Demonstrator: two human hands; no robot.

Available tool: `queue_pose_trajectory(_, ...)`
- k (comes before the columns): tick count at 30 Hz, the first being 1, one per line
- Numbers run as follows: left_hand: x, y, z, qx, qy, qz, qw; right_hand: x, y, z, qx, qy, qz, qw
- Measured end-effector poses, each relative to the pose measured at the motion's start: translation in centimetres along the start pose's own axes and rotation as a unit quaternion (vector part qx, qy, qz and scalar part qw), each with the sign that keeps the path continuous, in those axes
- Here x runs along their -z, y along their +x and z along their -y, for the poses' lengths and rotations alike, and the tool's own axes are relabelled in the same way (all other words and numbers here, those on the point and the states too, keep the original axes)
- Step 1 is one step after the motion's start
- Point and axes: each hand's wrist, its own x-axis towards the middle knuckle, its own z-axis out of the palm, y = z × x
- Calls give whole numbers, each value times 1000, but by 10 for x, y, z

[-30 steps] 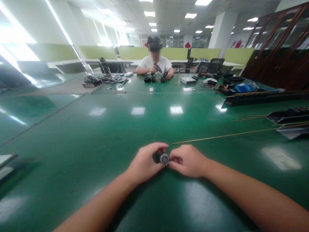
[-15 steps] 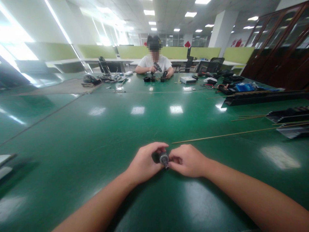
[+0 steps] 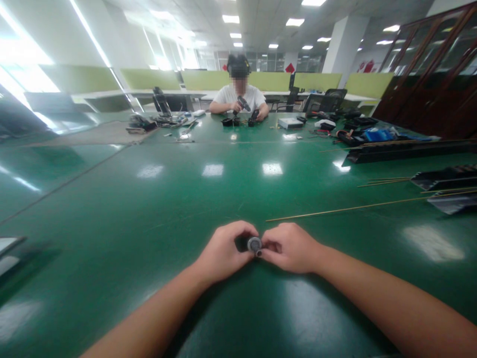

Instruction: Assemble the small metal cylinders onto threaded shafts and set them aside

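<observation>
A small dark cylindrical part [image 3: 255, 243] with a round grey end faces me, low in the middle of the view. My left hand [image 3: 227, 251] curls around it from the left, thumb and fingers closed on its sides. My right hand [image 3: 292, 247] has its fingers bent together, and their tips meet the right side of the part. By those fingertips, at the lower edge of the grey end, is a small ring-shaped piece [image 3: 258, 253]. Both hands are just over the green table [image 3: 167, 199]. The far side of the part is hidden.
A thin brass-coloured rod [image 3: 335, 211] lies beyond my right hand. Black channel-shaped profiles [image 3: 402, 151] are at the right. Across the table a person [image 3: 239, 97] holds a power drill [image 3: 244, 104]. A pale flat object [image 3: 9, 248] is at the left edge.
The grey end showed a tapered, stepped tip half a second ago; now it looks flat, with the ring-shaped piece at its lower edge. My hands have hardly shifted.
</observation>
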Motion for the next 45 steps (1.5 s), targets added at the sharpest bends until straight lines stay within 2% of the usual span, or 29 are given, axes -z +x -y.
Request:
queue_pose_trajectory(14,0,-2,0,12,-50,29,998,-1,-1,1,7,6,1,1000)
queue_pose_trajectory(22,5,-2,-2,-28,-9,19,999,0,-2,1,11,9,-5,1000)
queue_pose_trajectory(32,7,0,-2,-21,48,-16,999,1,-3,1,-11,0,-46,999)
queue_pose_trajectory(45,5,-1,-3,-33,52,-10,998,1,-2,0,-5,-2,-60,998)
